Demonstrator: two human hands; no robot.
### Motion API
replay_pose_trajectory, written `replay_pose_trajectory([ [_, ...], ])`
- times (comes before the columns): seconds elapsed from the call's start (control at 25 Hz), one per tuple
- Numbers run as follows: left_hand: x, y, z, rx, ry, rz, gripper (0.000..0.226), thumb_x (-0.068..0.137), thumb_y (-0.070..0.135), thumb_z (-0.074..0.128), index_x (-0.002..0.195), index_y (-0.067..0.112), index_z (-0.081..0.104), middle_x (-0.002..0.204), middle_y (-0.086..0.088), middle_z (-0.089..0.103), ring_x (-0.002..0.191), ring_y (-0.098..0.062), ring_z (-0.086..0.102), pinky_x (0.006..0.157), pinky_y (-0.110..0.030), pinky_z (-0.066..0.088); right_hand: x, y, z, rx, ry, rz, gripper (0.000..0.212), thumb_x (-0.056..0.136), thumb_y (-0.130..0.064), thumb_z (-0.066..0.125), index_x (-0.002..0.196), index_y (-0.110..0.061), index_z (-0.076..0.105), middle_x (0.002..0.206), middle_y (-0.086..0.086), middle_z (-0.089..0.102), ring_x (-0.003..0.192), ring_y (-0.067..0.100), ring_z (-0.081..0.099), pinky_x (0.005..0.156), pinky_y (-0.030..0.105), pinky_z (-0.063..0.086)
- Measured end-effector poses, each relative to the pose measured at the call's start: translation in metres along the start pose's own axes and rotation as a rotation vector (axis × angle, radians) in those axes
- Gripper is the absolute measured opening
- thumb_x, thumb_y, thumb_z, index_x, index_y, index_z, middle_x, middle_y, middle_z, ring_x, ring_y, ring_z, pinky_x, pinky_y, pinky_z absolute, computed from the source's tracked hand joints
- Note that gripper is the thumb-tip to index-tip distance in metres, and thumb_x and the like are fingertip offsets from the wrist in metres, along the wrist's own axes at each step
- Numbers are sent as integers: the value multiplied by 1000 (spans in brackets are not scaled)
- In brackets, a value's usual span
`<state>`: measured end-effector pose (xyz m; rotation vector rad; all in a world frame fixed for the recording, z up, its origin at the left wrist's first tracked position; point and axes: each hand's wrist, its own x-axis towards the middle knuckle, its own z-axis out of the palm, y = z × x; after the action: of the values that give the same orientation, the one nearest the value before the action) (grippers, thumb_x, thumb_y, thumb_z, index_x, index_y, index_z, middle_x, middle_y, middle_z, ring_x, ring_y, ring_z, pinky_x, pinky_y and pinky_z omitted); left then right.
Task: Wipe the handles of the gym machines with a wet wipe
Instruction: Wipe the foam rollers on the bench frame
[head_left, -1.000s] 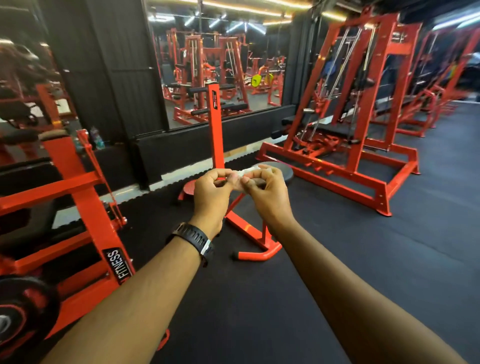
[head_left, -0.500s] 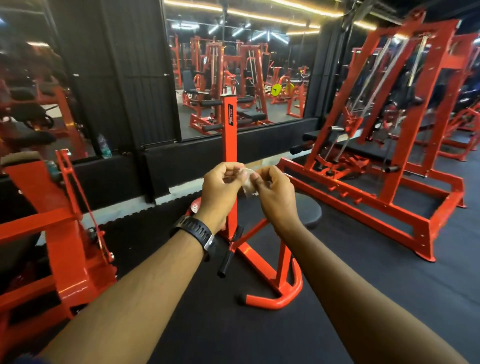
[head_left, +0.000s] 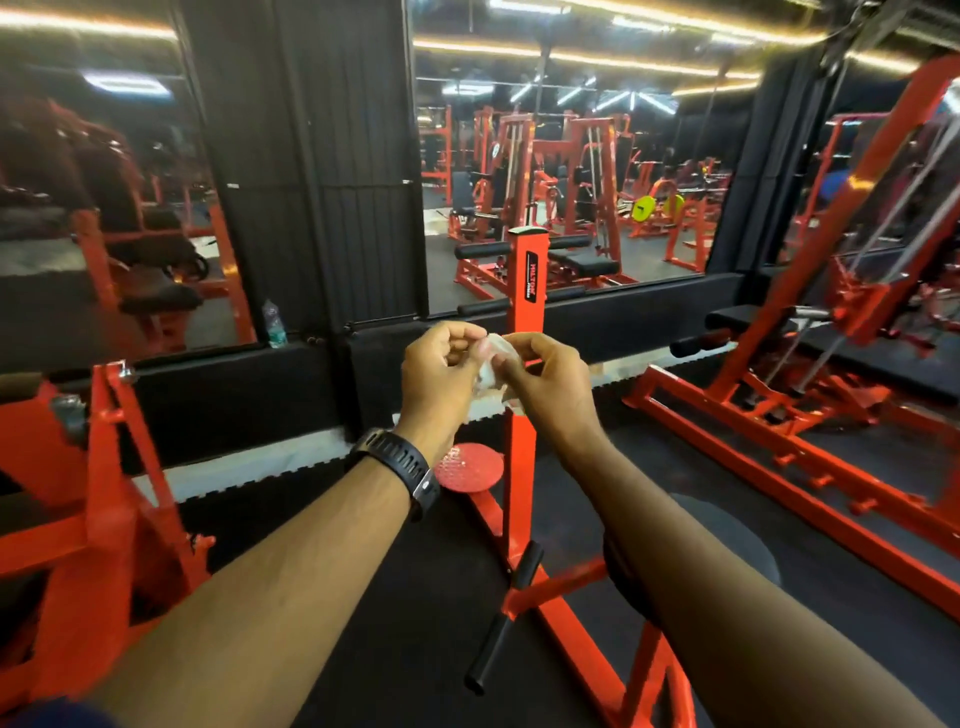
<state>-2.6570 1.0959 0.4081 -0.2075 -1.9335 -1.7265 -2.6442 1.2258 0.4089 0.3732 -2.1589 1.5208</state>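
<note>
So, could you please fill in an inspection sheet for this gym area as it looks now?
Surface: black rubber floor, nothing loose seen on it.
Job's things: wipe bunched between both hands; black handles low on the red post machine, not touched.
Clutter: bottle on the ledge by the mirrors.
Hands: left hand and right hand both pinch the wipe; watch on the left wrist.
Cables: steel cables run down the rack on the right.
Surroundings: mirrors show more red machines.
</note>
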Motion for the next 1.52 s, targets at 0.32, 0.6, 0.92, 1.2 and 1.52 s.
replay_pose_trajectory([
  [0.32,167,-79,39,146,-7,126,15,90,9,71,104,16,71,96,9,70,85,-1,65,76,-17,55,157,78,54,72,51,23,20,96,-16,62,115,-19,67,89,-4,73,79,6,71,69,29,62],
  [0.6,337,-171,44,212,-174,213,28,94,17,68,121,18,63,120,7,65,109,-7,60,85,-15,49,307,149,138,-3,236,4,19,99,-27,60,115,-18,66,105,-5,65,87,0,64,73,16,53],
  [0.92,467,-239,70,427,-273,333,41,96,20,66,136,14,57,135,-3,59,123,-14,54,95,-18,39,429,196,184,-292,427,-91,15,95,-5,62,105,-16,57,107,-10,53,90,5,54,73,15,48],
  [1.2,520,-280,99,552,-321,440,43,98,18,62,140,12,54,144,-4,55,132,-17,52,109,-19,36,490,281,213,-531,125,-149,44,102,-14,50,146,-15,49,156,8,39,147,20,31,119,31,29],
  [1.52,540,-313,115,488,-262,485,44,96,10,66,138,7,57,140,-10,59,130,-19,56,110,-30,44,519,302,228,-368,367,-43,39,103,-13,49,142,-14,53,156,6,40,149,20,28,118,32,30],
])
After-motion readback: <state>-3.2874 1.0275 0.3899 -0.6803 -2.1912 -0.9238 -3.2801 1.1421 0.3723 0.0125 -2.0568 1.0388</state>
